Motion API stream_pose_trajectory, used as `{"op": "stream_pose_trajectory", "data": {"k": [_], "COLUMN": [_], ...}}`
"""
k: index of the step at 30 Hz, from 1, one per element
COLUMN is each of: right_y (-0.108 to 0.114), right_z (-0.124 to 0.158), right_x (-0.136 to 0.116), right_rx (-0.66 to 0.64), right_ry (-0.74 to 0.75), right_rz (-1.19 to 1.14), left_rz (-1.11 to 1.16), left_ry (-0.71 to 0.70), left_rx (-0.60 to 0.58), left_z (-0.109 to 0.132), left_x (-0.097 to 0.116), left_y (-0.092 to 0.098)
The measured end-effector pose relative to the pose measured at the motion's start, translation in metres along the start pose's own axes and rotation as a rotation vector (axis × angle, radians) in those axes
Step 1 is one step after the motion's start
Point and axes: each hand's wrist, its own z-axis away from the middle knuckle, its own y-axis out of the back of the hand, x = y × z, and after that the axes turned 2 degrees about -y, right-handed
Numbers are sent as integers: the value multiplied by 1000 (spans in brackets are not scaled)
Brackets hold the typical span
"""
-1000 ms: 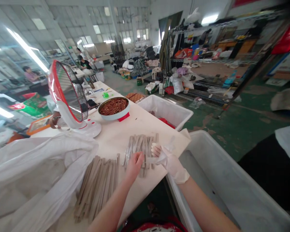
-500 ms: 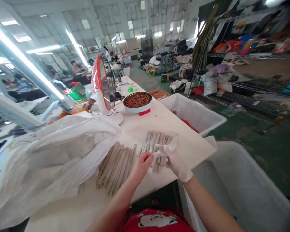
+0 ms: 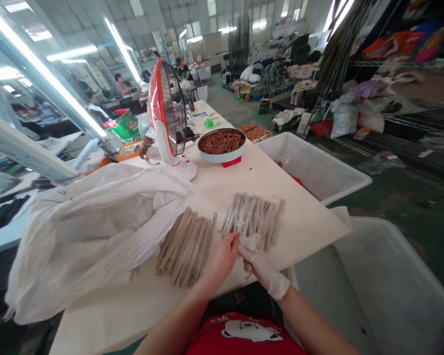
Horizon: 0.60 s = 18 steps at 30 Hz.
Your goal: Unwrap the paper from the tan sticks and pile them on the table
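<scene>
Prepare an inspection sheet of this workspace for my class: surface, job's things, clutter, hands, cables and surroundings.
Surface: pale table, partly covered.
Job's things: greyish strips in a left pile and a right pile.
Clutter: crumpled white sheeting, red-and-white fan, round tin of brown pieces.
Hands: bare left hand and gloved right hand, close together by the right pile; grip unclear.
Cables: nothing seen.
Surroundings: near bin and far bin beside the table, wire shelving, background people.

Across the left of the table point(image 3: 307, 222), passage is blocked by the bag point(image 3: 96, 241) and fan point(image 3: 166, 121). Room is left between the tin point(image 3: 222, 158) and right strips point(image 3: 259, 214); the narrow gap to the left strips point(image 3: 188, 249) is obstructed by the left hand point(image 3: 225, 257).
</scene>
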Motion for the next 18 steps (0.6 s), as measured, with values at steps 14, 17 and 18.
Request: {"op": "stream_pose_trajectory", "data": {"k": [14, 17, 18], "right_y": [19, 22, 23], "right_z": [-9, -3, -2], "right_x": [-30, -40, -44], "right_rx": [244, 222, 201], "right_ry": [38, 150, 192], "right_rz": [-78, -66, -65], "left_rz": [-799, -789, -786], "left_ry": [247, 272, 283], "left_rx": [-23, -23, -23], "left_z": [-45, -50, -52], "left_x": [-130, -136, -136], "left_y": [24, 10, 6]}}
